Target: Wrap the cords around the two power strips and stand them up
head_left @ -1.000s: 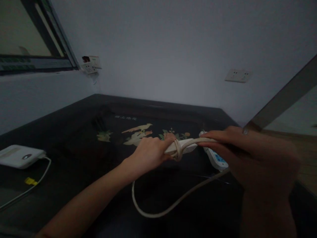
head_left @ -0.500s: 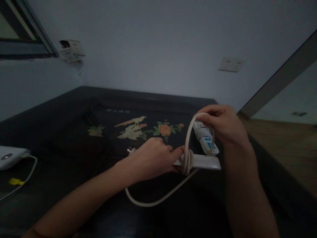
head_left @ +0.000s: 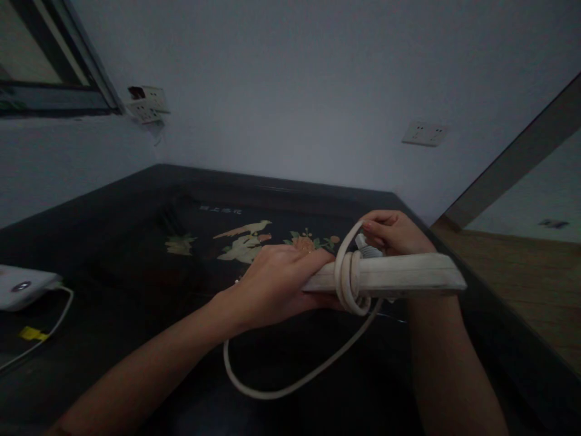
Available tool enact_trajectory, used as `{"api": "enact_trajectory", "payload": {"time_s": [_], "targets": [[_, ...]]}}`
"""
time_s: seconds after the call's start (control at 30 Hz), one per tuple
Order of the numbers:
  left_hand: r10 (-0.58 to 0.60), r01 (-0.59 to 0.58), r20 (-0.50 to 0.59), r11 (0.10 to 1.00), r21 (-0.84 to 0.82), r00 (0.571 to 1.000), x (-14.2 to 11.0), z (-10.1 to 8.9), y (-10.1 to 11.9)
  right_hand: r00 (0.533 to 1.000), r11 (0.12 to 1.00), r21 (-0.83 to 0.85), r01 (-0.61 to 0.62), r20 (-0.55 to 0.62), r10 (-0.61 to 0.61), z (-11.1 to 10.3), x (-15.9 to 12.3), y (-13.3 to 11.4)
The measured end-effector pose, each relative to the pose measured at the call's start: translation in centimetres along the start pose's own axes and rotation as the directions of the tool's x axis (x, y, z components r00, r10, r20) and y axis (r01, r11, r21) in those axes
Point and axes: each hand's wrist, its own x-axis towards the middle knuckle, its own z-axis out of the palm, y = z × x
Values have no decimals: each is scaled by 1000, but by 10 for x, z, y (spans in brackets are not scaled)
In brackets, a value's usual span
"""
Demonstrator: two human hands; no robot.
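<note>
My left hand [head_left: 276,284] grips one end of a long white power strip [head_left: 399,275] held level above a dark table [head_left: 113,242]. A cream cord [head_left: 290,378] is coiled a few turns round the strip near my left fingers, and its slack hangs in a loop below. My right hand [head_left: 393,233] is behind the strip, fingers pinched on the cord where it arcs over. A second white strip end shows just under that hand, mostly hidden.
The tabletop has a painted bird and flowers [head_left: 254,239]. A white box with a cable [head_left: 22,287] lies at the left edge. Wall sockets [head_left: 424,133] sit on the back wall and more sockets [head_left: 145,103] near the window. Wooden floor [head_left: 521,278] lies right.
The strip has been lifted and turned level toward the camera. My right hand has carried the cord down behind it, adding to the coil.
</note>
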Motion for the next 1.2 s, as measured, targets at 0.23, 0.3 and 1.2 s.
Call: {"api": "enact_trajectory", "payload": {"time_s": [0.23,0.3,1.2], "targets": [[-314,226,-70,804,-551,947,4,-7,-5,983,974,-165,153,-78,-167,6,-6,2],[-358,216,-85,718,-662,930,6,-11,-12,984,967,-195,163,-40,-174,15,-9,-1],[-716,497,-45,527,-689,697,12,11,-112,813,313,-949,28,-161,-560,60,-46,-28]]}}
